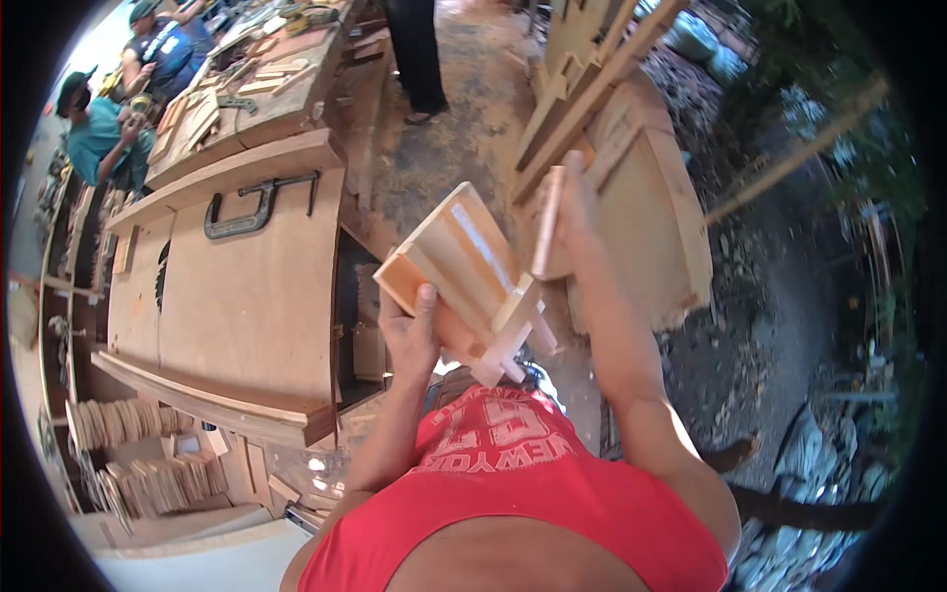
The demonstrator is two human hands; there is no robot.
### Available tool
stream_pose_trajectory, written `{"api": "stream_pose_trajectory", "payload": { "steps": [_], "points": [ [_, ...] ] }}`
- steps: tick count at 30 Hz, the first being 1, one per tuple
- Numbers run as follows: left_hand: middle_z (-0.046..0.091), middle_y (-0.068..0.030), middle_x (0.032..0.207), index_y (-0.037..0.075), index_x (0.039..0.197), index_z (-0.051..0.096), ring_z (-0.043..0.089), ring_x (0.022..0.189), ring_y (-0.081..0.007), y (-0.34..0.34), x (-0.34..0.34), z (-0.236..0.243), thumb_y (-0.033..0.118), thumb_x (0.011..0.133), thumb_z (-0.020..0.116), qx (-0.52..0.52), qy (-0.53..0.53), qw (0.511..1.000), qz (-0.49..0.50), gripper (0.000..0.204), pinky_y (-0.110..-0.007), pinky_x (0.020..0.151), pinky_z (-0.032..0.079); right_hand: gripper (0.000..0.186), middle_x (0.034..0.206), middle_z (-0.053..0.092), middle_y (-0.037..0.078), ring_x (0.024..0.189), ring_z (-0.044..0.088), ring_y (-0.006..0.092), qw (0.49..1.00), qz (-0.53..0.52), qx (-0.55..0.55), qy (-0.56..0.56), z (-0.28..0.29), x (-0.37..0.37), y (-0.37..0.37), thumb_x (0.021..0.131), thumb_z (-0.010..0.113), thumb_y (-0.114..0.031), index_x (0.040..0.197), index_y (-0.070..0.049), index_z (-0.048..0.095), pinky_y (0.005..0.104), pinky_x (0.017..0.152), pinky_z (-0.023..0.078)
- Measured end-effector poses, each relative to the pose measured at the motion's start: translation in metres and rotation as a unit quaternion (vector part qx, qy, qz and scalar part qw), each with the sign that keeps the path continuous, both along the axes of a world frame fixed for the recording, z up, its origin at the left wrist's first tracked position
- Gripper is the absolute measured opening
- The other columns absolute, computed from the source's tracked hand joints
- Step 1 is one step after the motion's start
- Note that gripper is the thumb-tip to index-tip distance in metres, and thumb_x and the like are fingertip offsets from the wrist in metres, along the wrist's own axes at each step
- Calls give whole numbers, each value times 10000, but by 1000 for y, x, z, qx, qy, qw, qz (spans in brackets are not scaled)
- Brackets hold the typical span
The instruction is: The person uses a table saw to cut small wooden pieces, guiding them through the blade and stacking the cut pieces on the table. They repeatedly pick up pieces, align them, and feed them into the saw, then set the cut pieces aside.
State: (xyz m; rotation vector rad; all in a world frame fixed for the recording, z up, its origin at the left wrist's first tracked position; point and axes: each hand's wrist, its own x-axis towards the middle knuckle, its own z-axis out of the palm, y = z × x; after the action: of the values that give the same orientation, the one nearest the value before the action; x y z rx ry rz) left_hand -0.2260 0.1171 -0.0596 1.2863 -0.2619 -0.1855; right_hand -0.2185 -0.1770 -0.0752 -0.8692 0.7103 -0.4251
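In front of my chest my left hand (412, 331) grips the near left corner of a wooden assembly (459, 261). The piece is made of flat boards with a raised edge, a pale stripe along it and short blocks at its lower right end. My thumb lies on top of its edge; the other fingers are mostly hidden beneath. To the right, my right hand (575, 212) is closed round a narrow, light wooden strip (548, 222). The strip stands nearly upright, and its lower end is close to the assembly's right corner; whether they touch I cannot tell.
At left stands a saw table (237, 306) with a circular blade (162, 274) and a C-clamp (242, 212). Stacked wooden pieces (163, 483) lie below. Large boards (641, 197) lean at right. Two people work at a cluttered bench (286, 89); another person's legs (414, 59) stand ahead.
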Motion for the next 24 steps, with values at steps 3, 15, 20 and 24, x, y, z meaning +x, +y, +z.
{"api": "stream_pose_trajectory", "payload": {
  "steps": [3,15,20,24],
  "points": [
    [601,-139,1419,-17,1553,415,602,1271,-213,-13,31,10,309,1051,703,-8,18,999,46,665,-370,1064,518,528,653,532,1,548,536,178,987,-43,103,-112,-8,8,-99,1064,494,-631,857,-149,565,376,485,478],
    [653,-91,1340,62,1427,538,646,1228,-224,-44,154,42,255,1088,627,-185,33,949,254,400,-399,1025,569,349,991,635,59,782,590,216,983,147,107,-31,-41,154,-148,1094,528,-403,1219,-85,600,442,699,499],
    [604,-126,1436,42,1510,469,604,1312,-272,-44,243,51,300,1141,486,-237,28,909,343,451,-448,1096,530,361,989,610,62,877,606,228,965,248,77,19,-48,247,-148,1071,545,-285,1345,-51,569,436,775,523],
    [580,-118,1481,69,1557,437,580,1355,-268,-40,316,54,299,1142,486,-222,39,892,391,478,-444,1135,503,435,1034,589,69,930,596,220,928,344,105,-95,-28,356,-158,1052,569,-228,1423,-6,518,422,821,534]
  ]
}}
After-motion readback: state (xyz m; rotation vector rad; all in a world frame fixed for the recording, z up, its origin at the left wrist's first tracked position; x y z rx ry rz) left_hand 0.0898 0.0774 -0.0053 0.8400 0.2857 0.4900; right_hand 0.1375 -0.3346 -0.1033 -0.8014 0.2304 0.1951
